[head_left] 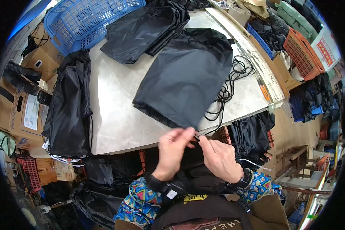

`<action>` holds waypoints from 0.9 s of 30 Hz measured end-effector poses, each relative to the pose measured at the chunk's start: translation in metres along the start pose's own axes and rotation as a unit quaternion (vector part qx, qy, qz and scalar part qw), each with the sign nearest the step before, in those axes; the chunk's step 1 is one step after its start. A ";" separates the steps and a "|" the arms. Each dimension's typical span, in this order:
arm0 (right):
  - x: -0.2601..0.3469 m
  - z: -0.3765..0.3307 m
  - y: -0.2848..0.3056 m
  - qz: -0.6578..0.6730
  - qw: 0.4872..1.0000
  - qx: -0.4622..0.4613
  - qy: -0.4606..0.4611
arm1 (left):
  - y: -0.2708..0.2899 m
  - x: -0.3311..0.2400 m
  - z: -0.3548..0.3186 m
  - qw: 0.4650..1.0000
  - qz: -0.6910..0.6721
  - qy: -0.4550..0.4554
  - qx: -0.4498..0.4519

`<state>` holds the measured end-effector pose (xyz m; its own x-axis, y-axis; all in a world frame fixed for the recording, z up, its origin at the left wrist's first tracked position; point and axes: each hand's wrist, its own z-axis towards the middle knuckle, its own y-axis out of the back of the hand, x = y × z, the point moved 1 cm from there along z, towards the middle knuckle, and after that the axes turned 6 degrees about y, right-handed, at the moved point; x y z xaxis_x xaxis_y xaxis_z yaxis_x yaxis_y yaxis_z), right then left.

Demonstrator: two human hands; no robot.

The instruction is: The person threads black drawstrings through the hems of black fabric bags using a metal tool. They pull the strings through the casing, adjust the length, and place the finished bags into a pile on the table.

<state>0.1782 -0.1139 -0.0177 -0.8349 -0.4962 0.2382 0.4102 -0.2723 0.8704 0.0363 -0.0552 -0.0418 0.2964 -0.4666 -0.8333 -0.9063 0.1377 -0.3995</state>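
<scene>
— Cluttered workshop all round, boxes and crates; on the pale worktop lies the black bag. Where does it sit from the hands?

— Straight ahead of them and slightly up the worktop. Its near corner hangs right at the front edge, touching the fingertips. The bag's long axis runs away from the person, leaning a little to the right.

— And the cord?

— A thin black cord loops along the bag's right side and trails down to that same corner. The left hand has its grip pinched closed on the bag's corner, thumb against forefinger. The right hand is closed too, pinching the cord end just beside the left fingertips.

— Which hand is nearer the bag?

— The left one, marginally; the right sits just below and to the side.

— Anything else nearby?

— A pile of finished black bags at the worktop's left edge, more black fabric farther back, and a blue basket behind.
</scene>
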 end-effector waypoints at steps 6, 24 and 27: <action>-0.016 0.000 0.003 0.166 0.984 -0.010 -0.067 | 0.010 -0.016 0.005 0.989 -0.056 -0.118 -0.074; -0.031 -0.018 0.050 0.270 0.952 0.061 -0.133 | 0.031 -0.032 0.019 0.985 0.067 -0.151 -0.052; -0.027 0.003 0.032 0.359 0.902 0.089 -0.224 | 0.002 0.004 0.000 0.948 0.196 -0.228 0.101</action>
<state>0.2125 -0.1072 0.0046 -0.4583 -0.0989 0.8833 0.8719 0.1432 0.4684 0.0357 -0.0567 -0.0464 0.0895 0.0755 -0.9931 -0.9109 0.4094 -0.0510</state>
